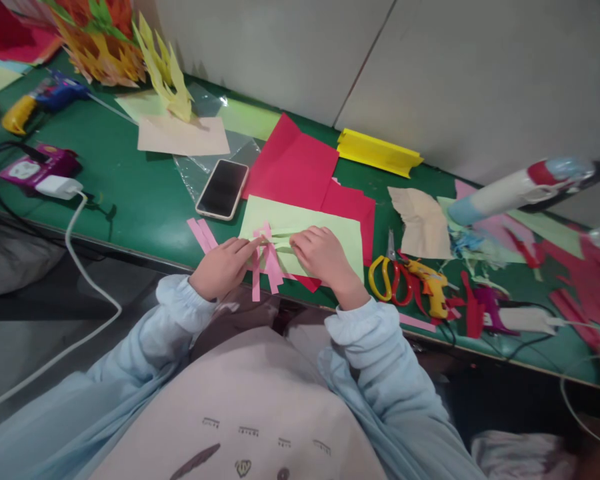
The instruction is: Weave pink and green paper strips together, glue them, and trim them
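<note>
My left hand (223, 267) is closed at the left edge of a light green paper sheet (330, 227), its fingertips pinched on thin paper strips. Pink paper strips (273, 263) hang down beside those fingertips, crossing narrow light green paper strips (280, 238). On the right end of the green strips my right hand (323, 253) is closed, thumb and fingers together. More pink strips (203, 235) lie just left of my left hand. Red paper (295, 163) lies under and behind the green sheet. The exact spot where the strips meet is partly covered by my fingers.
A phone (223, 189) lies behind my left hand. Scissors (391, 277) and a yellow glue gun (433, 287) are right of my right hand. Farther right stands a tilted bottle (517, 193). A purple power socket (40, 167) with a white cable sits left. A wall closes the back.
</note>
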`<action>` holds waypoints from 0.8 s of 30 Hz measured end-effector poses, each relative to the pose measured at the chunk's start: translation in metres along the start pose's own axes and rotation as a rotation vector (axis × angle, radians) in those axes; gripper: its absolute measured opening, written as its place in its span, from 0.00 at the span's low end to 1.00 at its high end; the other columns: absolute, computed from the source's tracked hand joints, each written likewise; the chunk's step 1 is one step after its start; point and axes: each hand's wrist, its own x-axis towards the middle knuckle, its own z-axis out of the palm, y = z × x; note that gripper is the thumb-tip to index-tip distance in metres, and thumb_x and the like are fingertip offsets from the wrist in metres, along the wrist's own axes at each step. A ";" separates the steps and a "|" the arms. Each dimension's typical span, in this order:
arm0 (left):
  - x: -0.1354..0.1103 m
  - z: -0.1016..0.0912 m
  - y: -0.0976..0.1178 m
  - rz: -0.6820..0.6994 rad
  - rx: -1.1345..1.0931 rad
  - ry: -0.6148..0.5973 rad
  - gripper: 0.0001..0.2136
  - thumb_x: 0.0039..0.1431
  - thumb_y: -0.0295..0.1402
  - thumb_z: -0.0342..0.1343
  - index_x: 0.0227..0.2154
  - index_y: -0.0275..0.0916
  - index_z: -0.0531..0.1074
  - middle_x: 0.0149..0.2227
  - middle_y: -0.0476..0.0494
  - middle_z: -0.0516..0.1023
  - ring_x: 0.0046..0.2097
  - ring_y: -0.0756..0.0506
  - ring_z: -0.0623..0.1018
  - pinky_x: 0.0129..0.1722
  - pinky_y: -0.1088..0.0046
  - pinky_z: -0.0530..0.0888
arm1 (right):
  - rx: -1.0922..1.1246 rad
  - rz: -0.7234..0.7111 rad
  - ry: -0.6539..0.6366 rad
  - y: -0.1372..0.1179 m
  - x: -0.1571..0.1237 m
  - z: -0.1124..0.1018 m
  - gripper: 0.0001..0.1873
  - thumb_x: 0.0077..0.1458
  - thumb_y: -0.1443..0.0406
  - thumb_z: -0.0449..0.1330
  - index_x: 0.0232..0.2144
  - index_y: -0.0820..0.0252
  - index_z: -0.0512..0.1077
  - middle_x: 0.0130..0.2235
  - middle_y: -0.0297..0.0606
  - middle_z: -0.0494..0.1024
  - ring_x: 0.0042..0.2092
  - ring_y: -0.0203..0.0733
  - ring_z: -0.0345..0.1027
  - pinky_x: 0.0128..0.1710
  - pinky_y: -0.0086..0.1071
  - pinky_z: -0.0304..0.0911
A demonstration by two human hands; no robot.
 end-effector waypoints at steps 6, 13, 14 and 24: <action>0.002 0.000 -0.003 0.000 -0.042 0.003 0.25 0.60 0.22 0.42 0.61 0.32 0.60 0.42 0.37 0.76 0.43 0.40 0.73 0.44 0.61 0.74 | 0.226 0.044 -0.039 0.002 0.001 -0.001 0.10 0.60 0.61 0.59 0.42 0.59 0.74 0.40 0.41 0.80 0.43 0.47 0.68 0.43 0.37 0.58; 0.002 0.002 -0.006 -0.011 -0.080 -0.003 0.26 0.59 0.22 0.42 0.62 0.33 0.59 0.43 0.37 0.76 0.44 0.40 0.73 0.44 0.62 0.74 | 0.508 0.236 -0.082 -0.003 0.001 0.004 0.07 0.59 0.64 0.59 0.38 0.56 0.77 0.40 0.37 0.82 0.43 0.44 0.73 0.41 0.35 0.63; 0.002 0.001 -0.006 -0.021 -0.089 -0.001 0.26 0.59 0.22 0.42 0.62 0.33 0.59 0.43 0.37 0.76 0.44 0.40 0.74 0.44 0.62 0.74 | 0.531 0.258 -0.089 -0.004 0.001 0.004 0.07 0.58 0.65 0.60 0.37 0.56 0.78 0.40 0.37 0.82 0.42 0.43 0.74 0.40 0.34 0.64; -0.002 0.003 -0.014 -0.041 -0.196 0.057 0.28 0.55 0.20 0.45 0.61 0.34 0.60 0.47 0.36 0.75 0.49 0.40 0.74 0.49 0.60 0.73 | 0.865 0.446 -0.163 -0.007 -0.004 0.002 0.09 0.55 0.65 0.58 0.33 0.58 0.79 0.33 0.37 0.83 0.35 0.40 0.76 0.38 0.30 0.67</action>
